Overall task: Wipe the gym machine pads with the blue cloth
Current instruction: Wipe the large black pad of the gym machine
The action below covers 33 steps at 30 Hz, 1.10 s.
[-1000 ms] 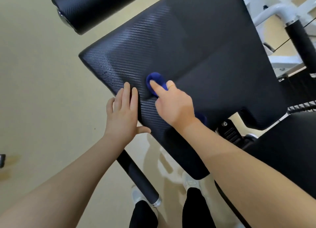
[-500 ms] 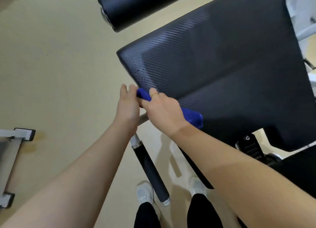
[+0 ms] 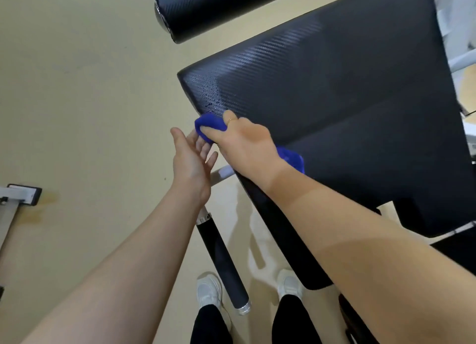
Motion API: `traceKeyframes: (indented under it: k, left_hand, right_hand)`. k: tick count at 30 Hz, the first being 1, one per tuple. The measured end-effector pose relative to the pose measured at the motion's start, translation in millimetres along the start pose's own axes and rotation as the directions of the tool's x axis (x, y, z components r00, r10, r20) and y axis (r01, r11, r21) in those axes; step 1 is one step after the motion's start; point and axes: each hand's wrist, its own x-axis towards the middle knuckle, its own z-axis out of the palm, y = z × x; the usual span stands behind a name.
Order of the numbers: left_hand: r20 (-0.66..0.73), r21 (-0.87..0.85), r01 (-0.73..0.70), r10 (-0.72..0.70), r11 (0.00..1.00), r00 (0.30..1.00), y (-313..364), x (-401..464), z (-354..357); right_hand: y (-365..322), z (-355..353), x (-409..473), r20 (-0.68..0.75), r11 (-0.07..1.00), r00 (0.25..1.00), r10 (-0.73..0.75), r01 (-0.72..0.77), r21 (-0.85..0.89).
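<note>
A large black textured pad [image 3: 334, 91] of the gym machine fills the upper right, with water droplets near its left corner. My right hand [image 3: 244, 145] is shut on the blue cloth [image 3: 210, 127] and presses it against the pad's left edge; more of the cloth shows behind my wrist. My left hand [image 3: 190, 160] is open just left of the pad's edge, its fingers apart and touching the underside of the cloth.
A black roller pad [image 3: 219, 6] hangs above the big pad. A black foam handle bar [image 3: 221, 261] with metal caps runs below my hands, between my white shoes [image 3: 208, 289]. Grey metal equipment feet [image 3: 20, 194] sit on the beige floor at left.
My right hand slid the cloth from the middle of the pad to its left edge. My left hand came off the pad and now is open beside the edge.
</note>
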Motion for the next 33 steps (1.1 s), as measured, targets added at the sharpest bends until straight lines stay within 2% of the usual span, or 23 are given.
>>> traceKeyframes:
  k: [2,5,6,8,10,12,16,20,22,24,26,28,29,31,33]
  left_hand:
    - [0.008,0.029,-0.037,0.037,0.999,0.999,2,3,-2]
    - [0.015,0.162,-0.113,0.112,0.980,0.994,6,9,-4]
    - [0.008,0.193,-0.136,0.137,0.972,0.991,6,9,-4]
    - [0.008,0.195,-0.143,0.144,0.970,0.990,3,6,-2]
    - [0.039,0.169,-0.135,0.130,0.976,0.991,2,4,-1]
    - [0.038,0.158,-0.130,0.125,0.979,0.991,4,5,-1]
    - [-0.044,0.238,-0.243,0.261,0.940,0.964,11,13,2]
    - [-0.053,0.326,-0.331,0.367,0.885,0.929,21,19,6]
    - [-0.042,0.332,-0.346,0.380,0.878,0.924,27,24,8]
    - [-0.026,0.345,-0.352,0.384,0.870,0.923,31,29,10]
    - [-0.020,0.381,-0.350,0.386,0.856,0.922,32,33,14]
    - [-0.019,0.380,-0.351,0.386,0.856,0.922,32,35,18]
    - [-0.018,0.371,-0.354,0.388,0.859,0.921,31,35,21]
    - [-0.026,0.382,-0.359,0.398,0.852,0.917,33,35,20]
    - [-0.026,0.413,-0.367,0.413,0.834,0.910,35,35,19]
  right_hand:
    - [18,-7,17,-0.032,0.997,0.997,0.069,-0.069,-0.017]
    - [39,-19,34,-0.058,0.934,0.933,0.354,-0.350,0.065]
    - [36,-21,36,-0.071,0.913,0.911,0.406,-0.400,0.085]
    - [16,-16,34,-0.035,0.934,0.937,0.347,-0.342,0.106]
    - [-6,-8,32,0.045,0.976,0.987,0.153,-0.158,0.150]
    - [-9,-9,35,0.068,0.981,0.994,0.083,-0.094,0.172]
    - [9,-16,45,-0.037,0.990,0.989,0.142,-0.141,0.008]
    - [12,-21,61,-0.073,0.918,0.918,0.391,-0.383,0.104]
    - [1,-21,62,-0.113,0.943,0.936,0.333,-0.326,0.073]
    - [-12,-19,59,-0.131,0.989,0.981,0.141,-0.146,-0.028]
    - [-14,-19,62,-0.087,0.990,0.996,-0.033,0.020,-0.137]
    - [-3,-21,70,-0.073,0.983,0.993,-0.090,0.077,-0.169]
    - [5,-24,75,-0.089,0.988,0.995,-0.052,0.038,-0.152]
    - [26,-33,84,-0.119,0.981,0.976,0.182,-0.188,-0.041]
    - [45,-38,90,-0.123,0.911,0.903,0.412,-0.407,0.061]
